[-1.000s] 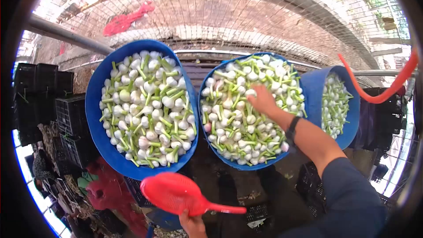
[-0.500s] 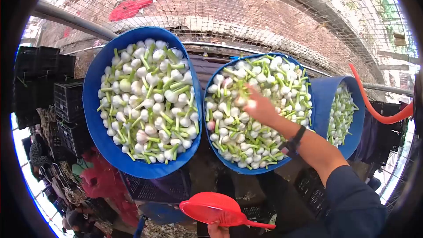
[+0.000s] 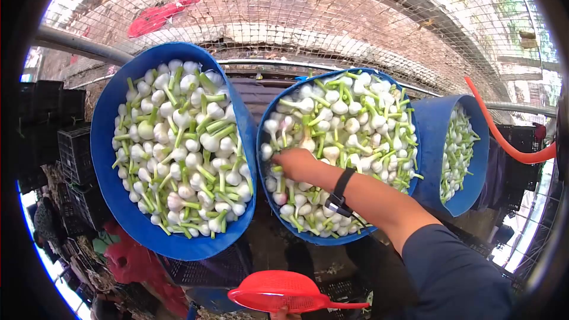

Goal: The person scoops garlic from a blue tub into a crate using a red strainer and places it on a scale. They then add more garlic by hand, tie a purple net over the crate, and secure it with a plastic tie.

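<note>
My right hand (image 3: 290, 163), with a dark band on its wrist, is at the left side of the middle blue barrel (image 3: 332, 238), down among garlic bulbs (image 3: 355, 124) with short green stems. Its fingers curl down and what they hold, if anything, is hidden. At the bottom, my left hand (image 3: 285, 314) grips a red plastic colander (image 3: 278, 282) by its underside or rim; the colander is tilted and its handle points right. A larger-looking blue barrel (image 3: 104, 160) full of garlic bulbs (image 3: 178, 142) stands on the left.
A third blue barrel (image 3: 428, 142) with garlic stands at the right, beside a curved red hose (image 3: 504, 148). Wire mesh (image 3: 332, 18) and a metal pipe (image 3: 89, 45) run behind the barrels. Black crates (image 3: 80, 157) are stacked at left, above red netting (image 3: 133, 261).
My right hand has moved left and slightly down, from the middle of the garlic to the barrel's left side. The colander has shifted slightly left and down in view.
</note>
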`<move>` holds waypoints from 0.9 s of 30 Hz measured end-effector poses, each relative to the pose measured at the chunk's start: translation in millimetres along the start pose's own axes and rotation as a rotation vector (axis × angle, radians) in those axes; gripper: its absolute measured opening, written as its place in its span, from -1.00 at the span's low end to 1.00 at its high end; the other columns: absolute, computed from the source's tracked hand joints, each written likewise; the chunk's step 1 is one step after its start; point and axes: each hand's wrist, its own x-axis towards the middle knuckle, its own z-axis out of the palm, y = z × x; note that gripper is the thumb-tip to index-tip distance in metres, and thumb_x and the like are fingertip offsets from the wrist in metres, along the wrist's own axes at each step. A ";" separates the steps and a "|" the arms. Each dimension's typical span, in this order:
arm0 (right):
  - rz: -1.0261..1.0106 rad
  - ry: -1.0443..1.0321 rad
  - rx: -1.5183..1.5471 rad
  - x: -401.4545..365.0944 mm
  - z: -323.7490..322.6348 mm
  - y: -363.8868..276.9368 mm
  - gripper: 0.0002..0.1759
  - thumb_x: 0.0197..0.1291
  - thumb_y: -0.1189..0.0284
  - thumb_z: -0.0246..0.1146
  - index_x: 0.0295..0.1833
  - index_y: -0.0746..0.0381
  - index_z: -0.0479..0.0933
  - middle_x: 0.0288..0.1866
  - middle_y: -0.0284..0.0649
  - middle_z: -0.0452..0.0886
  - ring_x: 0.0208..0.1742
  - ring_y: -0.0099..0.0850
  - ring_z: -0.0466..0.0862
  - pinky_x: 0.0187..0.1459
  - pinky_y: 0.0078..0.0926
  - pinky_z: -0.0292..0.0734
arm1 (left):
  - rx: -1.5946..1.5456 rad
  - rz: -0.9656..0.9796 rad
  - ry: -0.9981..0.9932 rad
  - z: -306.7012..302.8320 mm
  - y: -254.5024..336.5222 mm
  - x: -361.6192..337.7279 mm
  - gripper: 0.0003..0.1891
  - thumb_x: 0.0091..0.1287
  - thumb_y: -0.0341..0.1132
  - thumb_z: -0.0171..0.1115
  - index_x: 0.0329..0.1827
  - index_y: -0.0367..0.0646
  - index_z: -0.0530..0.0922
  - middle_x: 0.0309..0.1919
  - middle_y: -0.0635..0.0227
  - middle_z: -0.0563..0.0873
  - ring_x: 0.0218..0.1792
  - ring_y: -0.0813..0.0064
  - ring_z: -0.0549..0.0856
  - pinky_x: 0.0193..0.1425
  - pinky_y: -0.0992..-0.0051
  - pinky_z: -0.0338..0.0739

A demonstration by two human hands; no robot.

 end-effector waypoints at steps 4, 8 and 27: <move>-0.058 -0.060 -0.170 -5.8 14.7 -14.6 -0.73 0.14 0.36 0.22 -0.04 0.16 0.62 -0.31 -0.10 0.68 -0.18 -0.07 0.71 -0.15 -0.05 0.58 | 0.030 0.013 -0.025 21.4 25.4 6.7 -0.45 0.26 -0.46 0.29 0.34 -0.11 0.38 0.13 0.33 0.59 0.09 0.37 0.63 0.01 0.44 0.68; -0.137 -0.184 -0.287 7.5 76.4 -10.0 -0.61 0.00 0.27 0.38 0.02 -0.01 0.63 -0.27 -0.22 0.69 -0.14 -0.17 0.71 -0.17 -0.18 0.61 | 0.055 0.073 0.114 41.8 27.7 -0.3 -0.51 0.28 -0.46 0.28 0.30 -0.10 0.44 0.12 0.33 0.61 0.08 0.41 0.63 0.02 0.45 0.67; -0.146 0.398 0.154 -128.3 -24.9 54.0 -0.64 0.21 0.29 0.23 0.06 0.25 0.57 0.12 -0.08 0.58 0.11 -0.07 0.59 0.15 -0.21 0.52 | -0.064 0.053 -0.093 41.1 31.1 4.8 -0.52 0.27 -0.55 0.26 0.28 -0.16 0.44 0.13 0.23 0.63 0.10 0.28 0.66 0.10 0.36 0.69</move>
